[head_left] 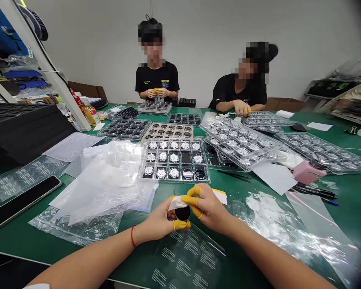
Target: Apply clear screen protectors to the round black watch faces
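Yellow finger cots cover fingertips on both of my hands. My left hand, with a red string round the wrist, grips a round black disc by its edge. Pinched in the fingers of my right hand is a white cloth, which lies against the top of the disc. Just beyond them sits a clear tray with white patterned round parts and a few dark discs in its compartments. Below my hands a transparent sheet with white print lies on the green table.
Plastic bags and papers lie left of the tray, beside a phone. Stacked trays, a pink bottle, tweezers and clear film are on the right. Two people sit across the table, their hands near other trays.
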The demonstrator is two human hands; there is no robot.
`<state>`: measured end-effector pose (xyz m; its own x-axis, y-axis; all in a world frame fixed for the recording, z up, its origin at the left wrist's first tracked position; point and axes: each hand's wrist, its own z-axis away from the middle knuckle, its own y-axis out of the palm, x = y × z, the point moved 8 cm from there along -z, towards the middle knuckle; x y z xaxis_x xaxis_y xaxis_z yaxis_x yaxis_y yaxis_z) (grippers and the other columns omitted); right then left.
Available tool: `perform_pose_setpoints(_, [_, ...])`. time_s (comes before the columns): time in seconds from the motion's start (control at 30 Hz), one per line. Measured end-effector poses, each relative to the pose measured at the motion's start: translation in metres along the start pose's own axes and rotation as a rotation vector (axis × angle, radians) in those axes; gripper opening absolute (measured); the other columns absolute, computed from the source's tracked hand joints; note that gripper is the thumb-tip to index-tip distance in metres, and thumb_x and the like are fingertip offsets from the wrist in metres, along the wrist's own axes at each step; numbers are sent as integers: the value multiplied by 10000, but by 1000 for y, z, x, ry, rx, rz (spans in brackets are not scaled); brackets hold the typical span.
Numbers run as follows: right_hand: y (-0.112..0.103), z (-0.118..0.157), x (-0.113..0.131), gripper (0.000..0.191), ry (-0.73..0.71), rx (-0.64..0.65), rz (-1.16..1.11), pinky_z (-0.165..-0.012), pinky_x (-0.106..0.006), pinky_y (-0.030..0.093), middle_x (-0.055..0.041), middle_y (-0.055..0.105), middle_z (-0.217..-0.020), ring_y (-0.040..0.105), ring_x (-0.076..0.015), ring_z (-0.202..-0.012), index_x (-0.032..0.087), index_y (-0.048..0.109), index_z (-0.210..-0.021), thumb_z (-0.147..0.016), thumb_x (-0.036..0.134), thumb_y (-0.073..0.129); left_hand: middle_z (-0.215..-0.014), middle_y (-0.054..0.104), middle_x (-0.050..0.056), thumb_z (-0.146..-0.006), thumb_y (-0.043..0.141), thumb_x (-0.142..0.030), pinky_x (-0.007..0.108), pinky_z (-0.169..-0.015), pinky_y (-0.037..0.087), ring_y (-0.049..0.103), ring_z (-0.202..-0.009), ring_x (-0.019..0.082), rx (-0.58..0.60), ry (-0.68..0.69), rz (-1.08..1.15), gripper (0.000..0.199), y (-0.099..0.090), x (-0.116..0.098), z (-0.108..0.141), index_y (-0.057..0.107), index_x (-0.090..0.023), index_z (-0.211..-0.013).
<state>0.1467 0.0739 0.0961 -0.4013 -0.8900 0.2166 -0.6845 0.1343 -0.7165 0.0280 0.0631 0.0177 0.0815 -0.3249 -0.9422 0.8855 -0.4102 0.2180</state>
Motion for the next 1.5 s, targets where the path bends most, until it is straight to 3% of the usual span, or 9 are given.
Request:
perform_pose_setpoints(0.23, [27,11,8,180,-59,149,176,-884,-378,465,-92,667,-978,530,-204,-958,178,709,-1057,-961,225,563,-1037,718,45,-706,857,-339,328,-816,580,710,-889,197,-192,-11,-101,617,-17,-4,3,532,-192,-1209])
perform_pose_setpoints(0.4, [36,14,14,201,-75,257,206,-921,-357,440,-74,674,-1009,541,-187,-969,187,709,-1104,-969,250,574,-757,689,-25,-587,904,-264,302,-738,554,704,-856,233,-241,-43,-131,762,-29,-4,-2,527,-201,-1246])
perform_pose_setpoints(0.6, [36,13,16,203,-32,268,119,-901,-359,470,-70,691,-1021,561,-179,-946,201,733,-1017,-951,200,541,-740,695,-36,-576,900,-277,250,-688,516,662,-711,163,-318,17,-112,742,-35,-11,-1,536,-168,-1214])
perform_pose_setpoints(0.73, [20,8,-6,222,198,141,-91,-825,-339,517,-67,696,-979,584,-159,-874,189,733,-995,-935,154,522,-773,742,-23,-581,926,-314,259,-751,559,717,-764,175,-281,-24,-72,826,-32,-13,-1,480,-160,-1260])
perform_pose_setpoints(0.83, [5,12,-37,272,538,53,-205,-963,-412,539,-98,684,-1131,598,-205,-1075,185,688,-1190,-955,214,554,-817,770,2,-642,908,-404,281,-804,586,753,-793,183,-288,-20,-24,809,-30,-15,-1,451,-165,-1265])
perform_pose_setpoints(1.0, [8,21,-54,536,858,255,-421,-1175,-509,426,-156,544,-1404,508,-266,-1346,165,565,-1396,-920,388,668,-837,779,-2,-607,932,-435,280,-825,606,774,-821,185,-426,65,33,874,-46,-22,3,439,-188,-1284])
perform_pose_setpoints(1.17, [14,23,-49,634,961,335,-652,-1081,-447,503,-122,549,-1412,601,-219,-1187,214,541,-1410,-829,332,767,-880,789,-11,-552,963,-422,265,-861,601,777,-813,158,-550,119,131,915,-65,-29,7,457,-224,-1288])
perform_pose_setpoints(1.27, [15,25,-51,573,1071,253,-808,-979,-387,541,-100,636,-1304,628,-155,-972,207,559,-1380,-836,235,735,-896,798,4,-546,963,-433,283,-875,597,787,-851,181,-567,135,162,911,-70,-29,8,467,-241,-1285])
perform_pose_setpoints(1.5, [16,28,-58,334,1245,114,-974,-786,-279,528,-35,713,-972,653,-107,-776,175,628,-1179,-854,179,707,-992,810,72,-655,899,-458,435,-1075,544,750,-1109,262,-541,241,-71,785,-73,-24,11,470,-253,-1280])
